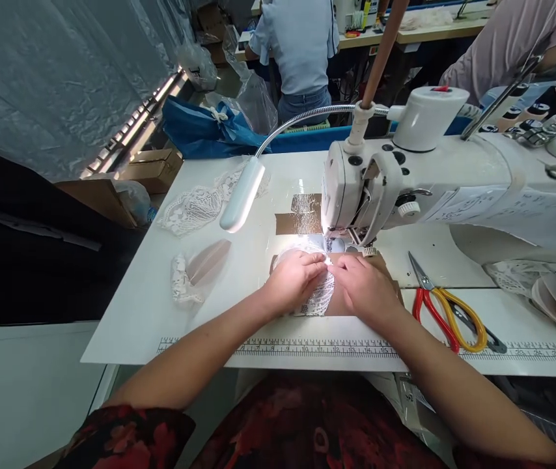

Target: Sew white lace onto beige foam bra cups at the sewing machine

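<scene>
White lace point(321, 296) lies under the needle area of a white sewing machine point(339, 189), over brown tape on the table. My left hand point(295, 280) rests on the lace from the left, its fingers together and pressing it close to the needle. From the right, my right hand point(368, 290) has its thumb and index finger pinched at the lace's edge by the presser foot. The fingertips of both hands nearly meet. Part of the lace is hidden under my left hand, and glare blurs the spot at the needle.
Scissors with red and yellow handles point(448, 316) lie right of my right hand. Lace pieces point(193, 208) are at the back left, a small lace-trimmed piece point(187, 280) at left. A lamp point(243, 195) hangs over the table point(131, 326). Two people sit beyond.
</scene>
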Available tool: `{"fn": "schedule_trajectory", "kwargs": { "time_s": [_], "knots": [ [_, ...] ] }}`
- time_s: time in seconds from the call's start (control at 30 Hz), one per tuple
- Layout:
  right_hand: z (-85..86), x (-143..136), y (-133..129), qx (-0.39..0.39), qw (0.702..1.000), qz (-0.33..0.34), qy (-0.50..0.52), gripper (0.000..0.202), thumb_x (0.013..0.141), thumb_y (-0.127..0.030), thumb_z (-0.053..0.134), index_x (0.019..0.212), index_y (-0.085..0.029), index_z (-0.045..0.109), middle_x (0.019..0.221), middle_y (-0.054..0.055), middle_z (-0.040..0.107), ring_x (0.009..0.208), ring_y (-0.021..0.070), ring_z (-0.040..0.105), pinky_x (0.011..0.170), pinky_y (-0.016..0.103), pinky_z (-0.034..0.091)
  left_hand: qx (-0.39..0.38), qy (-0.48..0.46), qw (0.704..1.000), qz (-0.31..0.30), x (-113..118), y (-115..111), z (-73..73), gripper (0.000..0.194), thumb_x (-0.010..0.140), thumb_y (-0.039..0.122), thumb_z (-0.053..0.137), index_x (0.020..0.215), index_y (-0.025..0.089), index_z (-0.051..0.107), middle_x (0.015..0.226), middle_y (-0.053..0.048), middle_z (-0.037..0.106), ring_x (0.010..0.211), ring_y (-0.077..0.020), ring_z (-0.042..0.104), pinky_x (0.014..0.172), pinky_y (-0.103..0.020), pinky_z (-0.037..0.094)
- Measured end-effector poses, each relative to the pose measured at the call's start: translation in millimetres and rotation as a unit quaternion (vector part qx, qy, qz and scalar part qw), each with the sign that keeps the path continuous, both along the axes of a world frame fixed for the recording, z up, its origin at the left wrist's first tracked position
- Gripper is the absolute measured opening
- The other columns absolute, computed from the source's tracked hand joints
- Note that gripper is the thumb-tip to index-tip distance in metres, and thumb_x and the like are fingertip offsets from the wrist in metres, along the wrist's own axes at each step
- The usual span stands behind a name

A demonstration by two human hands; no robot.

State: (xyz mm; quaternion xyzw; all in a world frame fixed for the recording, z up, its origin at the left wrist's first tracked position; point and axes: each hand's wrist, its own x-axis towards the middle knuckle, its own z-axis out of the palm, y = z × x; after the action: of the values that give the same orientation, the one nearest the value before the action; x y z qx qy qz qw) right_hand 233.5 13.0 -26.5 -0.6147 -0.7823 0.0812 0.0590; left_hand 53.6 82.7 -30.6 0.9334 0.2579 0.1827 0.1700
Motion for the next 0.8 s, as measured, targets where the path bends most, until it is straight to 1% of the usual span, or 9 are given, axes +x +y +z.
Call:
{"fn": "schedule_trajectory", "kwargs": {
  "time_s": [0.07, 0.13, 0.2, 0.3, 0.4, 0.57, 0.7, 0.8],
  "knots": [
    [-0.8, -1.8, 3.1, 0.0, 1.0, -0.014, -0.016, 0.04, 0.088, -0.004, 0.04, 0.109, -0.02, 0.07, 0.1, 0.01, 0.066, 0.086, 0.0232, 0.055, 0.066, 0.033, 0.037, 0.028, -0.01, 1.0, -0.005, -1.1, 7.3, -11.3, 0.03, 0.097, 0.023, 0.046, 0.115, 0.014, 0.068, 0.124, -0.013, 0.067, 0.097, -0.0235, 0.065, 0.084, -0.041, 0.053],
    [-2.2, -2.9, 6.6, 0.004, 0.999, -0.026, -0.025, 0.043, 0.086, -0.002, 0.042, 0.113, -0.02, 0.069, 0.105, 0.011, 0.066, 0.084, 0.0232, 0.055, 0.065, 0.033, 0.037, 0.037, -0.015, 0.999, -0.001, 0.1, 13.4, -19.8, 0.031, 0.097, 0.023, 0.046, 0.117, 0.012, 0.067, 0.124, -0.015, 0.067, 0.097, -0.0243, 0.065, 0.083, -0.042, 0.054],
    [-3.6, -4.0, 9.7, 0.012, 0.999, -0.039, -0.032, 0.044, 0.086, -0.002, 0.042, 0.116, -0.021, 0.068, 0.106, 0.011, 0.066, 0.08, 0.0222, 0.055, 0.062, 0.033, 0.035, 0.036, -0.023, 0.999, -0.004, 2.3, 19.7, -24.0, 0.033, 0.098, 0.024, 0.045, 0.117, 0.01, 0.068, 0.124, -0.016, 0.067, 0.099, -0.025, 0.066, 0.084, -0.042, 0.055],
    [-4.4, -6.0, 13.0, 0.017, 0.997, -0.058, -0.041, 0.043, 0.088, -0.006, 0.043, 0.121, -0.022, 0.066, 0.104, 0.011, 0.066, 0.077, 0.021, 0.054, 0.059, 0.033, 0.032, 0.04, -0.039, 0.998, -0.015, 5.3, 30.4, -25.8, 0.032, 0.098, 0.025, 0.045, 0.115, 0.009, 0.068, 0.122, -0.017, 0.067, 0.103, -0.0261, 0.066, 0.086, -0.042, 0.056],
    [-4.1, -8.1, 14.6, 0.017, 0.996, -0.076, -0.05, 0.046, 0.087, -0.006, 0.044, 0.126, -0.022, 0.063, 0.104, 0.009, 0.066, 0.076, 0.0206, 0.054, 0.057, 0.032, 0.029, 0.046, -0.055, 0.997, -0.038, 6.6, 39.7, -26.6, 0.03, 0.098, 0.025, 0.046, 0.113, 0.011, 0.069, 0.119, -0.016, 0.069, 0.105, -0.0252, 0.067, 0.088, -0.041, 0.057],
    [-4.7, -8.1, 14.1, 0.015, 0.997, -0.065, -0.046, 0.045, 0.083, -0.003, 0.045, 0.117, -0.022, 0.066, 0.1, 0.008, 0.065, 0.075, 0.0184, 0.052, 0.057, 0.031, 0.03, 0.053, -0.047, 0.996, -0.062, 4.5, 47.8, -26.8, 0.03, 0.097, 0.026, 0.049, 0.116, 0.013, 0.067, 0.123, -0.015, 0.067, 0.109, -0.0254, 0.065, 0.09, -0.042, 0.056],
    [-8.1, -6.2, 13.1, 0.03, 0.997, -0.052, -0.05, 0.046, 0.082, -0.003, 0.046, 0.119, -0.021, 0.065, 0.102, 0.008, 0.064, 0.074, 0.0179, 0.051, 0.058, 0.031, 0.03, 0.058, -0.043, 0.996, -0.061, 2.8, 50.9, -27.2, 0.033, 0.096, 0.029, 0.05, 0.119, 0.011, 0.067, 0.122, -0.016, 0.067, 0.103, -0.0253, 0.065, 0.087, -0.042, 0.055],
    [-11.2, -5.8, 13.0, 0.042, 0.996, -0.049, -0.057, 0.048, 0.08, -0.001, 0.047, 0.12, -0.021, 0.065, 0.106, 0.008, 0.064, 0.075, 0.0183, 0.052, 0.057, 0.031, 0.03, 0.072, -0.035, 0.996, -0.043, 3.8, 52.0, -28.8, 0.035, 0.096, 0.029, 0.049, 0.117, 0.01, 0.068, 0.12, -0.016, 0.068, 0.099, -0.0253, 0.064, 0.087, -0.041, 0.054]
  ]
}}
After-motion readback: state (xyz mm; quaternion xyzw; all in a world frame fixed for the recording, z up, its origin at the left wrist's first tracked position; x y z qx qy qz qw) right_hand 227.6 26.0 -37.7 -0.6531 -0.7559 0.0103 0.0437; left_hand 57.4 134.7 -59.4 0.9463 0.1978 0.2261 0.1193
